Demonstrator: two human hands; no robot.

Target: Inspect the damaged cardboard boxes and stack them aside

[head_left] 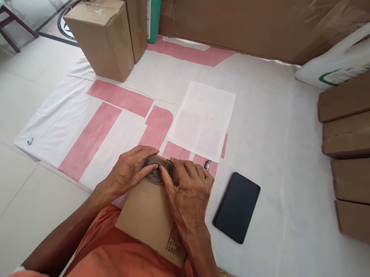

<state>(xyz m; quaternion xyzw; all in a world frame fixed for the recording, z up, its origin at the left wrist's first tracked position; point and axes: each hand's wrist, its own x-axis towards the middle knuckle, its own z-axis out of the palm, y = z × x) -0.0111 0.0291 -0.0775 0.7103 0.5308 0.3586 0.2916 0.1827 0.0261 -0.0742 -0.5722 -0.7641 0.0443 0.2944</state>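
Brown cardboard makes up the box [149, 213] between my forearms, its near end by my orange shirt [127, 270], its far end at the edge of the cloth-covered tabletop [272, 125]. On that far end sits a dark, ringed roll [154, 179], perhaps tape; I cannot tell for sure. My left hand [127, 166] and right hand [187, 186] hold it from either side, fingers part-bent around it, thumb tips close together over its middle. How firmly they grip, I cannot tell.

If one thumb presses harder than the other, the roll could twist or skid off the smooth card. A heavy push could tip the box, since its near end seems to lie past the tabletop's edge and whatever bears it from below is hidden. Should the roll be tape, a loose end could stick to my skin. A careless outward swing of my right arm could knock the phone [236, 207] lying near it.
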